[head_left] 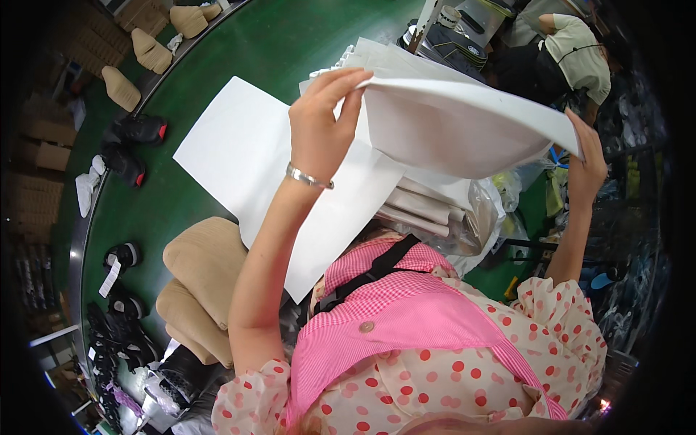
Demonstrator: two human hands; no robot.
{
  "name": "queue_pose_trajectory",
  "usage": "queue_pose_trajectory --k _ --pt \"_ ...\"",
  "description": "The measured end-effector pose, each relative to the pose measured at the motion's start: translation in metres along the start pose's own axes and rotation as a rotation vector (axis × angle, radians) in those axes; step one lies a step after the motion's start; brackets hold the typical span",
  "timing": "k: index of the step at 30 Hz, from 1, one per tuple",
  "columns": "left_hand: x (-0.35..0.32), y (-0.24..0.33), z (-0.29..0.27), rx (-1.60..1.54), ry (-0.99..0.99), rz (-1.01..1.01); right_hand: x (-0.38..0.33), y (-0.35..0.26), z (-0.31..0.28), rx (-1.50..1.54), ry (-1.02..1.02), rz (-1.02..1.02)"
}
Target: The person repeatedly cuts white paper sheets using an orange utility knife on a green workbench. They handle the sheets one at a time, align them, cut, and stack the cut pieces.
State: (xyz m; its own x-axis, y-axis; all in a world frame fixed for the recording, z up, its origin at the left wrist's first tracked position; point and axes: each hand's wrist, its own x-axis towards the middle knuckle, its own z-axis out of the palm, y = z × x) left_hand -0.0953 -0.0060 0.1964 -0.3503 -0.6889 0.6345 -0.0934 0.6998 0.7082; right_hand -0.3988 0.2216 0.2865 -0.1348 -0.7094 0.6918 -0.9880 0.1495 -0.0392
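Observation:
Between my hands a large white paper sheet (449, 123) is held up, bowed and tilted above the green work surface. My left hand (325, 122) pinches its left corner between thumb and fingers. At the opposite end, my right hand (587, 158) grips the sheet's right edge; part of its grip is hidden behind the paper. Below lies another white sheet (243, 134), creased and spread flat, its near part partly behind my left forearm. A stack of white sheets (388, 58) shows behind the raised one. Greyish folded paper (417, 206) sits in a clear plastic bag (484, 217) close to my body.
Beige shaped pieces (206, 261) are piled by my left elbow, and similar beige pieces (119, 88) stand beyond the metal rim. Black shoes with red parts (125, 163) rest at the left, with several dark shoes (123, 319) nearer. A person (580, 61) bends at the far right.

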Motion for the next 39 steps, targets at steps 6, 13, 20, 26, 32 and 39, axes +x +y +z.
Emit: queue_pose_trajectory --k 6,13,20,26,32,39 --pt "0.06 0.016 0.007 0.007 0.002 0.083 0.055 0.081 0.017 -0.018 0.179 -0.047" --pt "0.086 0.049 -0.011 0.0 0.292 0.555 0.075 0.069 -0.043 -0.173 0.42 -0.285" --pt "0.027 0.023 -0.02 0.12 0.169 0.456 -0.016 0.014 -0.008 0.152 0.23 -0.128" --pt "0.0 0.018 -0.007 -0.036 -0.2 -0.171 -0.028 0.029 0.01 0.269 -0.126 0.248" --pt "0.02 0.007 0.001 -0.271 -0.122 -0.26 -0.007 0.058 0.051 0.606 -0.216 0.585" --pt "0.038 0.021 -0.004 -0.127 -0.09 0.013 -0.01 0.078 0.09 0.605 -0.386 0.896"
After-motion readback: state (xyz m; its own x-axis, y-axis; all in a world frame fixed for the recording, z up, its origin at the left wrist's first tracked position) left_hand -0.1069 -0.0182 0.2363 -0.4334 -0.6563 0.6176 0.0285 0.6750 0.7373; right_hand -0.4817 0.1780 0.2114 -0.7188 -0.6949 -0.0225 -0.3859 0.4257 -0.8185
